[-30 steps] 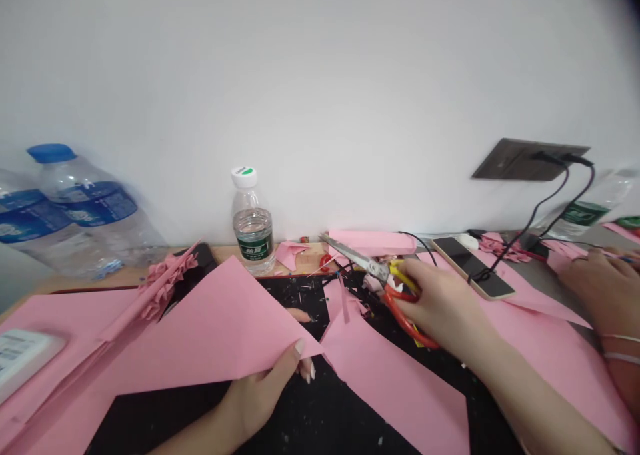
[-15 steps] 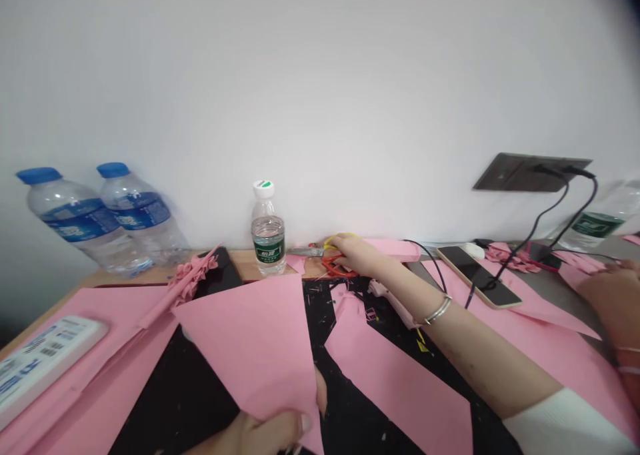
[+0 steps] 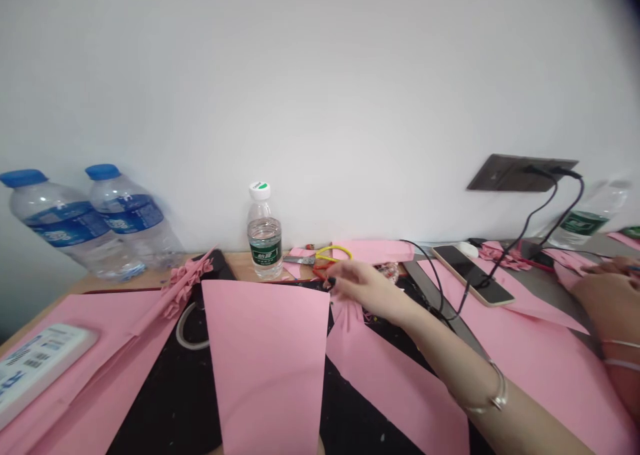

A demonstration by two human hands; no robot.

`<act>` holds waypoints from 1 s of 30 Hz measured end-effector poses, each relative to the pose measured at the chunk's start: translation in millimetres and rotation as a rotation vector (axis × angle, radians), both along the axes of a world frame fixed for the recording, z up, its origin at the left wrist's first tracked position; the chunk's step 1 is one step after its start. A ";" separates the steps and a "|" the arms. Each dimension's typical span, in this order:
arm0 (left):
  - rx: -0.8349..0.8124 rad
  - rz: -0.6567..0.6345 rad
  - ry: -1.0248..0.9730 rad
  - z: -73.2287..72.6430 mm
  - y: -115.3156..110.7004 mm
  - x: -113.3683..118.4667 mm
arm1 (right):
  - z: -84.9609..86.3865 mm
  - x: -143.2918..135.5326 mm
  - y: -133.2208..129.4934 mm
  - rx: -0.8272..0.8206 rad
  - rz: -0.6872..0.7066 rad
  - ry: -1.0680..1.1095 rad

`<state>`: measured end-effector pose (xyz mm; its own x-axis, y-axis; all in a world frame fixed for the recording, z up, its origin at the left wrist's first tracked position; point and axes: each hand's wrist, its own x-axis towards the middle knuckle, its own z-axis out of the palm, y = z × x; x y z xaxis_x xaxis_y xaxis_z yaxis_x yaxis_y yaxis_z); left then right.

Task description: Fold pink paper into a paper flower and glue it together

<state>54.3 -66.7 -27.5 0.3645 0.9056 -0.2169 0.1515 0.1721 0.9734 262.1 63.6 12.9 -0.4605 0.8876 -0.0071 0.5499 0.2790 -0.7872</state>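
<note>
A pink paper sheet (image 3: 270, 368) stands raised at the lower middle, widest at its top edge. My left hand (image 3: 321, 447) grips it from behind near the bottom; only small bits of skin show. My right hand (image 3: 333, 285) reaches in from the right, fingers loosely bent and apart, beside scissors (image 3: 334, 251) with yellow and red handles near the wall. A small dark spot shows at its fingertips, too small to name. Beneath and beyond that hand lies a pink paper piece (image 3: 400, 388), gathered at its top.
A small water bottle (image 3: 265, 241) stands by the wall, two larger ones (image 3: 70, 225) lean at left. A white box (image 3: 45, 368) and ruffled pink paper (image 3: 185, 281) lie left. Right are a phone (image 3: 473, 275), cables (image 3: 525, 231) and another person's hand (image 3: 613, 288).
The raised sheet has turned more upright and now hides nearly all of my left hand. My right hand has drawn back slightly from the scissors' handles. A white ring has come into view.
</note>
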 end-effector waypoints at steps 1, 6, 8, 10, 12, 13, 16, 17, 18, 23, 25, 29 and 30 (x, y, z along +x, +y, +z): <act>0.003 0.007 0.000 -0.6 3.9 -0.9 | 1.2 2.4 -12.5 -0.210 0.004 0.153; 0.010 0.024 -0.001 -1.1 23.2 -1.1 | -6.6 6.2 -49.3 -0.720 0.002 0.662; 0.010 0.031 -0.002 -0.4 27.5 0.0 | -14.4 4.4 -53.2 -0.781 0.017 0.748; 0.007 0.040 0.001 0.1 28.8 0.8 | -22.5 2.3 -54.8 -0.820 -0.003 0.760; 0.000 0.047 0.006 -0.2 27.7 1.0 | -28.5 0.9 -55.9 -0.837 -0.059 0.764; -0.006 0.050 0.010 -0.6 26.6 0.8 | -30.4 0.5 -56.5 -0.835 -0.092 0.774; -0.023 0.048 0.024 -1.9 22.1 -0.5 | -31.4 0.6 -57.5 -0.819 -0.161 0.793; -0.027 0.043 0.028 -2.1 20.6 -1.0 | -30.8 1.0 -57.2 -0.810 -0.182 0.780; -0.031 0.036 0.032 -1.9 19.3 -1.4 | -29.9 1.7 -56.6 -0.792 -0.203 0.760; 0.006 0.023 0.036 1.9 20.1 0.3 | -23.5 7.4 -54.4 -0.457 -0.283 0.640; 0.097 0.099 0.074 2.4 22.9 4.0 | -20.3 8.0 -57.2 -0.342 -0.299 0.577; 0.240 0.264 0.234 -3.1 26.0 14.3 | -19.0 3.8 -67.6 -0.227 -0.332 0.554; 0.240 0.273 0.254 -5.4 26.0 17.1 | -20.2 2.4 -70.2 -0.214 -0.334 0.564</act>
<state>71.4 -40.7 -33.0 0.0669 0.9969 -0.0401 0.3717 0.0124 0.9283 264.6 -6.6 -7.3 -0.1471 0.9884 -0.0381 0.0693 -0.0281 -0.9972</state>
